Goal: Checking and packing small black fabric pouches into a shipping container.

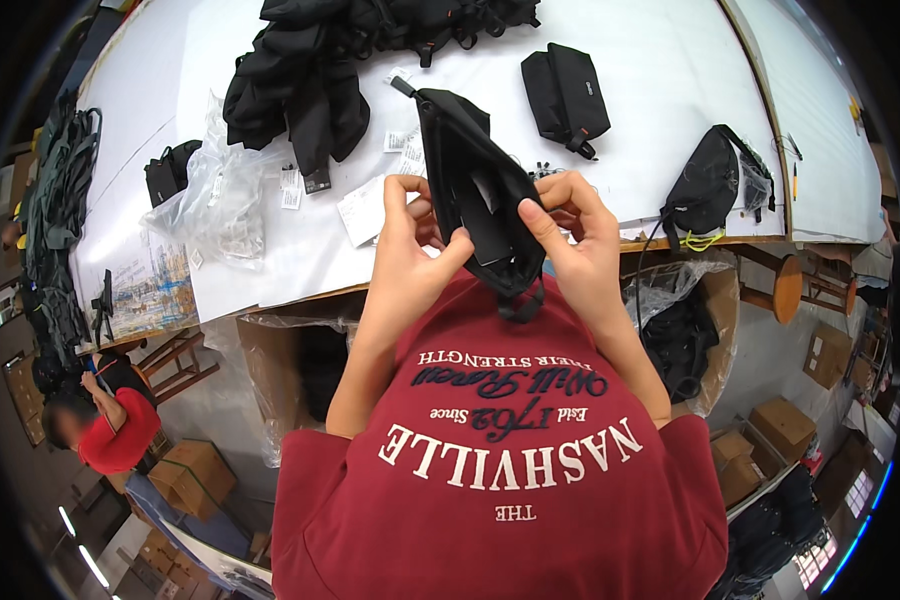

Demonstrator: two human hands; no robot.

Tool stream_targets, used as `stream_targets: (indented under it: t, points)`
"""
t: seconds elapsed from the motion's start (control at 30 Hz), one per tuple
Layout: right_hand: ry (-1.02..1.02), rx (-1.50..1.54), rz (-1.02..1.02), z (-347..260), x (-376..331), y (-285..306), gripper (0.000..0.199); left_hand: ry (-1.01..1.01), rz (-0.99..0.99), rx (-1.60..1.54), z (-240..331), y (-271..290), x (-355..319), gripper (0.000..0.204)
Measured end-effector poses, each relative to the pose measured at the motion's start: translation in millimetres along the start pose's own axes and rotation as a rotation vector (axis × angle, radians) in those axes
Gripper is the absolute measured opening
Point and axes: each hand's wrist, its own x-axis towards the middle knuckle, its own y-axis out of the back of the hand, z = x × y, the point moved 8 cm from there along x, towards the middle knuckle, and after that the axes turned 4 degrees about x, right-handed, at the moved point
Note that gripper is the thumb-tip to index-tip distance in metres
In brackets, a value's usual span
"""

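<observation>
Between my hands a black zippered pouch (485, 190) is spread apart at its mouth, so its dark inside shows. My left hand (415, 235) pinches its left edge, with the thumb near the lower rim. On the opposite edge my right hand (575, 225) grips with the thumb laid over the rim. A strap loop hangs from the pouch's near end, close to my red shirt. Some fingertips are hidden behind the fabric. Past the pouch, another black pouch (565, 98), closed, lies on the white table (660, 75).
Black bags (310, 80) are heaped at the far left, beside clear plastic wrap (225, 200) and white tags (362, 210). A black bag (710, 185) sits near the right table edge. Open cartons (720, 320) stand below the edge. A person in red (120, 430) is at far left.
</observation>
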Motion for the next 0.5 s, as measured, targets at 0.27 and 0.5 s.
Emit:
stream_targets:
  t: [0.27, 0.5]
  points:
    - [0.056, 0.013, -0.13, 5, -4, -16, 0.015, 0.122, -0.153, -0.714, -52, -5, 25, 0.067]
    - [-0.184, -0.152, -0.483, 24, -7, -28, 0.025, 0.293, -0.168, -1.19, -82, -13, 28, 0.037]
